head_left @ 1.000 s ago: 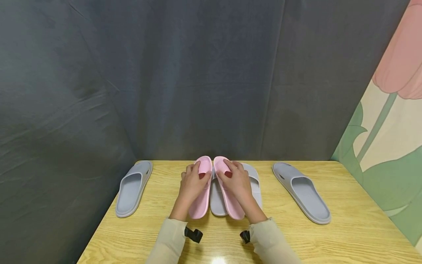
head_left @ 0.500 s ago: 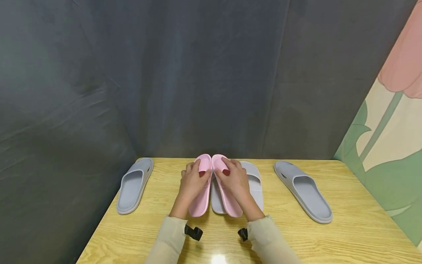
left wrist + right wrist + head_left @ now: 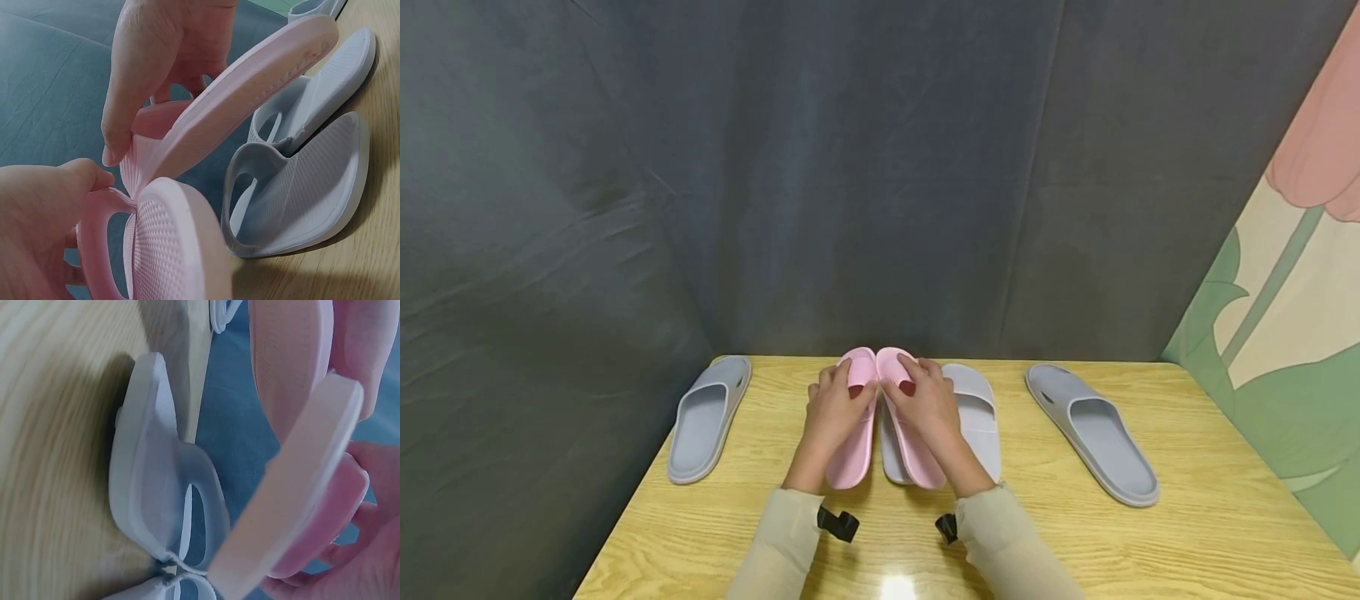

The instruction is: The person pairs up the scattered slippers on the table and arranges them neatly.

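In the head view my left hand [image 3: 837, 412] grips the strap of a pink slipper [image 3: 852, 454], thumb and fingers around it. My right hand [image 3: 931, 408] holds the other pink slipper [image 3: 922, 461] the same way. Both wrist views show the pink pair raised off the table, their toe ends meeting in a V. Under and behind the right-hand slipper lies a pair of light grey slippers [image 3: 985, 429], side by side, partly hidden in the head view. The left wrist view shows that grey pair [image 3: 309, 194] on the wood, apart from the pink ones.
A single blue-grey slipper [image 3: 698, 435] lies at the table's left edge. Another blue-grey slipper [image 3: 1107, 446] lies angled to the right. A dark curtain [image 3: 865, 183] hangs behind the wooden table [image 3: 1045, 533], with a flower-painted wall [image 3: 1292, 333] at right.
Both hands have shifted slightly left with the pink slippers, whose toe ends have come together. More of the light grey pair shows at right. The view has tilted a little.
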`<state>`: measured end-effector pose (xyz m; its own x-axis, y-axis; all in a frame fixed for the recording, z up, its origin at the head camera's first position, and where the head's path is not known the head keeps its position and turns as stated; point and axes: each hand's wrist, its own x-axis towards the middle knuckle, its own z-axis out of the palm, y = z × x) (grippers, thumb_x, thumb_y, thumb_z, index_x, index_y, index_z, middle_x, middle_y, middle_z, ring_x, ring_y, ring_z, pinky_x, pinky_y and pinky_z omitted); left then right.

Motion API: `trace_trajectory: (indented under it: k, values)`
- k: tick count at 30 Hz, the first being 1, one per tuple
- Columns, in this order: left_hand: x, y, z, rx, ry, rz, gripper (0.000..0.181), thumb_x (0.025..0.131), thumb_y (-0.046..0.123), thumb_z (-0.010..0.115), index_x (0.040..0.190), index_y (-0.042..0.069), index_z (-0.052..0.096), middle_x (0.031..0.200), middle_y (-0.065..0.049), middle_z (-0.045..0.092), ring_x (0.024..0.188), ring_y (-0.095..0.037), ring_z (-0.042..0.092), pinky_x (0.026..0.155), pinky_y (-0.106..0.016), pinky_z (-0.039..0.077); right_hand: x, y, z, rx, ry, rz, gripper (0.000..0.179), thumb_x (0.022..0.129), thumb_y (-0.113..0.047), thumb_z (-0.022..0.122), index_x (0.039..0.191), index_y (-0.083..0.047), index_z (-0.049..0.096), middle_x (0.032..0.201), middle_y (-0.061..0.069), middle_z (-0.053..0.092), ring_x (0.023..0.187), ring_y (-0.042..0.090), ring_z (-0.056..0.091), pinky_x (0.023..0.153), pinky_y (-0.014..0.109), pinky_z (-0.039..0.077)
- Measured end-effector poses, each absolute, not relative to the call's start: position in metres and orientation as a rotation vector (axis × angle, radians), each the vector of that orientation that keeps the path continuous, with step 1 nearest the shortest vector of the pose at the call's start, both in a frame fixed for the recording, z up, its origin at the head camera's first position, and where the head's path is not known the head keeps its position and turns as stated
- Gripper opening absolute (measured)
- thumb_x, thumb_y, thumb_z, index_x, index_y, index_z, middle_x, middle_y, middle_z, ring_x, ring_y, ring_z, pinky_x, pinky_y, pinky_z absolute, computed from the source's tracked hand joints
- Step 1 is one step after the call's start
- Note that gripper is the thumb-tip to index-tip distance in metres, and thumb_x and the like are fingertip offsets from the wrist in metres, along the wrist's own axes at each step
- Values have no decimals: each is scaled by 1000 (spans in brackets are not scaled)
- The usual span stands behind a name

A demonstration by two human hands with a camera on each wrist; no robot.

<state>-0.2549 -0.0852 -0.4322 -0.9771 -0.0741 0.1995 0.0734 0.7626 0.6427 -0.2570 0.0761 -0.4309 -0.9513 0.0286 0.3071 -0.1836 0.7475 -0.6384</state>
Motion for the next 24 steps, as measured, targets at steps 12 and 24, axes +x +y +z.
trace_trajectory:
  k: [12,24]
  values:
    - [-255,-94,-430,26,-2742,-992,73,95,50,61,153,8,44,147,-25,45,120,-47,48,95,-61,43,-255,65,-423,128,-2720,1024,61,95,-48,64,149,-20,54,151,25,44,127,53,48,101,60,44]
    - [-256,-102,-426,34,-2744,-961,73,96,51,59,153,8,43,147,-25,44,121,-49,46,96,-62,42,-257,53,-422,122,-2725,1041,60,95,-47,64,148,-21,54,151,23,44,129,52,47,99,62,44]
